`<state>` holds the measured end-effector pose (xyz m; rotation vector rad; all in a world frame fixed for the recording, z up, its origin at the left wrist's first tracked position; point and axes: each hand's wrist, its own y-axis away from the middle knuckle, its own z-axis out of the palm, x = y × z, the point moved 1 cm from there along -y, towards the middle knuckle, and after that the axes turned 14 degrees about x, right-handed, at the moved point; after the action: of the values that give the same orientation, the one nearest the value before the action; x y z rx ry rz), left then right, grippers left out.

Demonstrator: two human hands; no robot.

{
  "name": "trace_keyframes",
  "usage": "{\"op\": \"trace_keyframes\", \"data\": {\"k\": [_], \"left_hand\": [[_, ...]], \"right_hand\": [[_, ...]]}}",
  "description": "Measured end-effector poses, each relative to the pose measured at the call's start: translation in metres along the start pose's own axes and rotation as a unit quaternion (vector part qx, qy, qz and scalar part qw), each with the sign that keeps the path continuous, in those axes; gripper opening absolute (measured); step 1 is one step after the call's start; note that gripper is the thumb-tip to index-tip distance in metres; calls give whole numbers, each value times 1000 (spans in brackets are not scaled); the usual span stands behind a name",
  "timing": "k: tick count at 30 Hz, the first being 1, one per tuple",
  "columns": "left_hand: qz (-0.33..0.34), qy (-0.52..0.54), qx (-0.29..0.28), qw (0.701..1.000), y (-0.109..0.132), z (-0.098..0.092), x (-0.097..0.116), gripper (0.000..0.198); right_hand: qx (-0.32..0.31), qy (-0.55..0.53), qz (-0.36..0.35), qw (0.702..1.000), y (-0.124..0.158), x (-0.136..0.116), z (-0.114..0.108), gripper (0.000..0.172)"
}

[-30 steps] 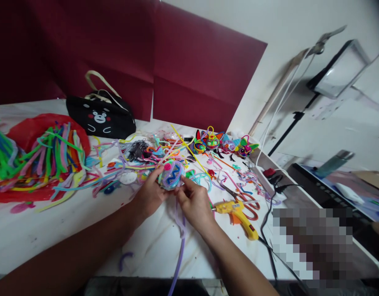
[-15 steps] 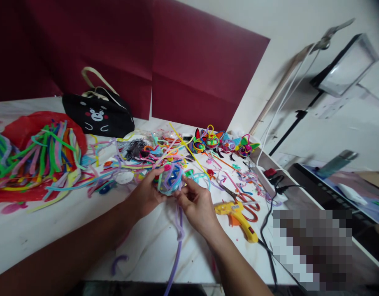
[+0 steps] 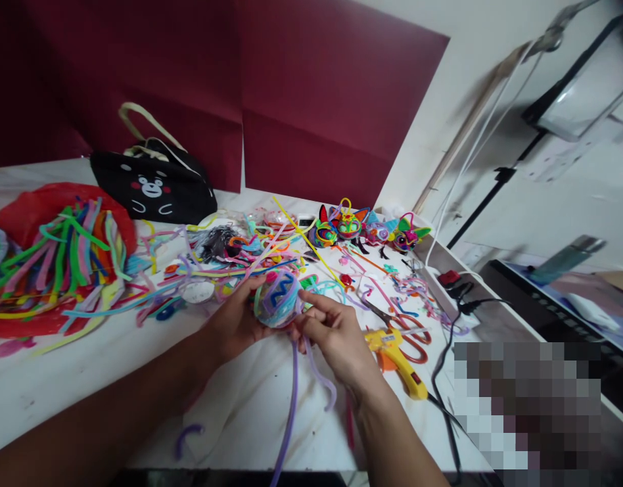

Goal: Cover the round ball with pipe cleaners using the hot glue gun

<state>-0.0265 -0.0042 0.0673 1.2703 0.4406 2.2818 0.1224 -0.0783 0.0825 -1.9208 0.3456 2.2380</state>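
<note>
My left hand [image 3: 239, 323] is closed around the left side of a ball [image 3: 277, 301] wrapped in coloured pipe cleaners, with a dark blue zigzag on its front. At the ball's lower right, my right hand [image 3: 325, 330] pinches a light purple pipe cleaner [image 3: 293, 399]. One long strand hangs down past the table's front edge, and a shorter curled end hangs below my right fingers. To the right of that hand lie a yellow glue gun [image 3: 400, 365] and orange-handled scissors [image 3: 407, 331].
A red bag [image 3: 17, 226] of pipe cleaners [image 3: 82, 250] lies at the left, with a black bag [image 3: 156, 186] behind. Several finished pipe-cleaner figures [image 3: 349, 226] stand at the back. Loose pieces litter the middle. Cables and a power strip [image 3: 449, 279] run along the right.
The ball has turned slightly, showing more of the zigzag. A shorter purple end now hangs apart from the long strand, below my right hand. The view has shifted a little.
</note>
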Motion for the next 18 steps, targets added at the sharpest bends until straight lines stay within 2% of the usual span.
{"op": "trace_keyframes", "data": {"k": [6, 11, 18], "left_hand": [[-6, -8, -44, 999, 0, -1, 0, 29], [-17, -39, -40, 998, -1, -1, 0, 43], [-18, -37, -36, 999, 0, 2, 0, 43]], "right_hand": [[5, -35, 27, 999, 1, -1, 1, 63], [11, -31, 23, 999, 1, -1, 1, 64], [19, -19, 18, 999, 4, 0, 3, 62]]}}
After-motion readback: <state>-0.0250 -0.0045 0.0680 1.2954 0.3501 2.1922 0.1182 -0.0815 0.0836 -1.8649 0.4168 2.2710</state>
